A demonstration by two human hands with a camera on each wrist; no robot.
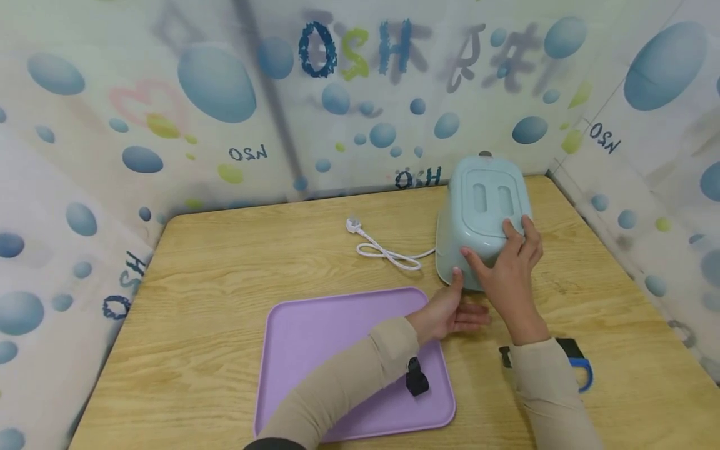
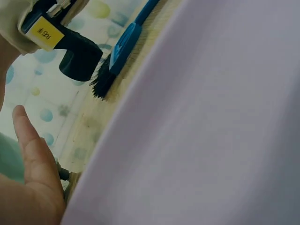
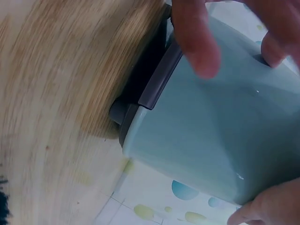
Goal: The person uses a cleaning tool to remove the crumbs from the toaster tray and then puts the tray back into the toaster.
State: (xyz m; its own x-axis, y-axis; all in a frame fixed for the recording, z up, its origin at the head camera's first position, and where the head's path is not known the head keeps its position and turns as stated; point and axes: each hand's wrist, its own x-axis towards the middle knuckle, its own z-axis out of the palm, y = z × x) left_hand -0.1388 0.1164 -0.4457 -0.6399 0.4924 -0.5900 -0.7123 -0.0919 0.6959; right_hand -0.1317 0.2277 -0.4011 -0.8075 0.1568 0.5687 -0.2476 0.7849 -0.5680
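Observation:
A pale blue toaster (image 1: 450, 240) with a lid (image 1: 493, 194) bearing two oval recesses stands at the back right of the table. My right hand (image 1: 509, 281) holds its near end, thumb against the side and fingers over the top edge. In the right wrist view, the toaster (image 3: 211, 126) shows a dark strip and a small foot along its base. Low at the toaster's near end, my left hand (image 1: 444, 312) has its thumb raised and its fingers extended, holding nothing.
A white cord (image 1: 388, 255) with a plug lies left of the toaster. A purple tray (image 1: 315, 350) sits in front, under my left forearm. Partly hidden beneath my right forearm is a brush (image 2: 123, 49) with a blue handle and black bristles. Patterned curtain-like walls (image 1: 360, 100) enclose the table.

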